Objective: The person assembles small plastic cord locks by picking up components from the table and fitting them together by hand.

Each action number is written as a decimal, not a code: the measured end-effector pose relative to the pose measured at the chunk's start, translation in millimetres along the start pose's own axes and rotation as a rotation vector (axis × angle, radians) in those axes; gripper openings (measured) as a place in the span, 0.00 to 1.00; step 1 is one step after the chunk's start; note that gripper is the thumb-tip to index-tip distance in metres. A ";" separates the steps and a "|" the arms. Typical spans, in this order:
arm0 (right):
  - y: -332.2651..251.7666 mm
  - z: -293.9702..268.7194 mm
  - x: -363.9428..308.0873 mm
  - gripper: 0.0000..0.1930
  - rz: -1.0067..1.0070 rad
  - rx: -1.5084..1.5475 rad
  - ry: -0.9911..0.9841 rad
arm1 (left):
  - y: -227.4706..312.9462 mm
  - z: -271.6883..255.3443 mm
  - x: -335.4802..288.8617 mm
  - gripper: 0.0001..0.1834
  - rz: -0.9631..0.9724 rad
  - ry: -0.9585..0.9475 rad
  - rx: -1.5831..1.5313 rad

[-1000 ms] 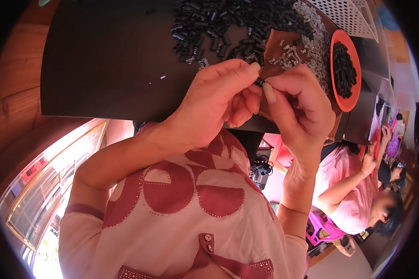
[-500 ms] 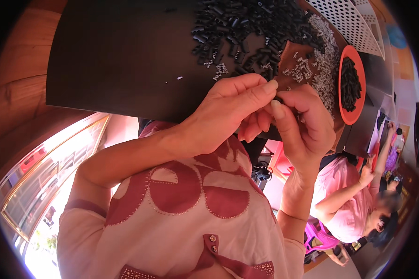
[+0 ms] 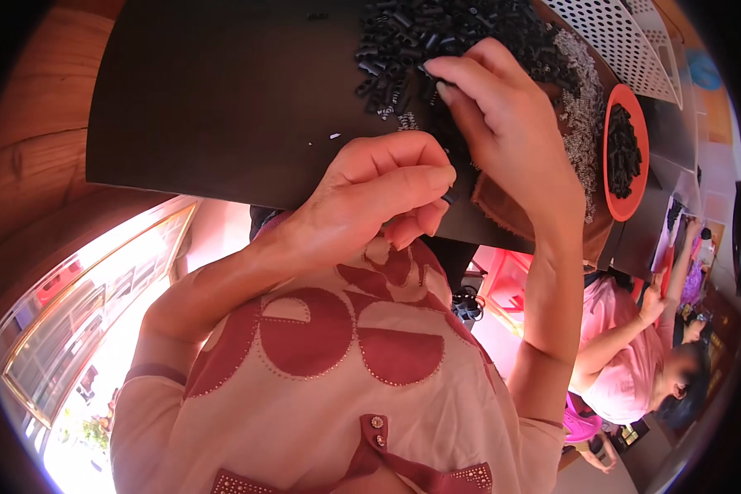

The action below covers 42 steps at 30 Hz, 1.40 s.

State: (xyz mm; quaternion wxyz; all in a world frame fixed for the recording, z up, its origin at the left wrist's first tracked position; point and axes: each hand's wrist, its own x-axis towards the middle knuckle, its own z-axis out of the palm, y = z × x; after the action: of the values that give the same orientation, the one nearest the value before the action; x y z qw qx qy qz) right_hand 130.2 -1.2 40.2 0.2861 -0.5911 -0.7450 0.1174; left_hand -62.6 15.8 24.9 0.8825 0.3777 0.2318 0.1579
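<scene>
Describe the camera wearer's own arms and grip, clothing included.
Both forearms are bare. The left sleeve is short and pale, with a mauve band at its edge; the right sleeve is also pale. The left grip and right grip are ungloved human hands. No watch shows.

Short black tubes (image 3: 399,39) lie jumbled beside a heap of silvery springs (image 3: 583,115).

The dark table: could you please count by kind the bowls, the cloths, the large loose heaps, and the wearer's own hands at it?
Orange bowl: 1
Brown cloth: 1
Large loose heaps (black tubes, metal springs): 2
Own hands (left hand, right hand): 2
Total: 6
</scene>
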 end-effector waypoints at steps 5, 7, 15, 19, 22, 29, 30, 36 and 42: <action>11.5 -12.9 4.4 0.10 0.038 -0.243 -0.039 | 2.9 -0.4 2.1 0.09 0.007 0.003 -0.037; 12.3 -17.1 2.8 0.10 0.069 -0.290 -0.052 | 2.9 -0.8 3.7 0.09 0.006 -0.006 -0.051; 14.8 -7.7 10.0 0.07 -0.039 -0.207 -0.024 | -0.6 -3.5 6.6 0.10 0.019 -0.043 -0.064; 1.8 -3.7 14.9 0.10 0.002 -0.299 -0.113 | -3.2 -4.9 6.9 0.10 0.030 -0.035 -0.073; -3.2 -3.0 17.1 0.10 0.028 -0.393 -0.151 | -1.6 -3.4 6.4 0.10 0.018 -0.020 -0.076; -2.6 2.5 20.9 0.05 0.059 -0.487 -0.162 | -3.1 -3.9 7.7 0.10 0.027 -0.018 -0.108; -1.5 1.4 19.4 0.05 0.036 -0.459 -0.120 | -3.4 -4.1 8.0 0.10 0.031 -0.019 -0.106; 6.4 -5.9 1.4 0.07 0.102 0.026 0.035 | -0.8 -1.7 7.9 0.11 0.014 0.007 -0.133; -20.9 -25.1 -25.8 0.10 0.155 0.444 0.121 | 1.2 -0.6 9.6 0.12 0.005 0.054 -0.280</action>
State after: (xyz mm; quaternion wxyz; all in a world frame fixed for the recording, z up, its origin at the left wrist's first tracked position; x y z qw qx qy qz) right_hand 130.9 -35.5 63.8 0.4430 -0.5750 -0.6350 0.2643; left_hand -55.0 21.3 22.7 0.9195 0.2471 0.2305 0.2008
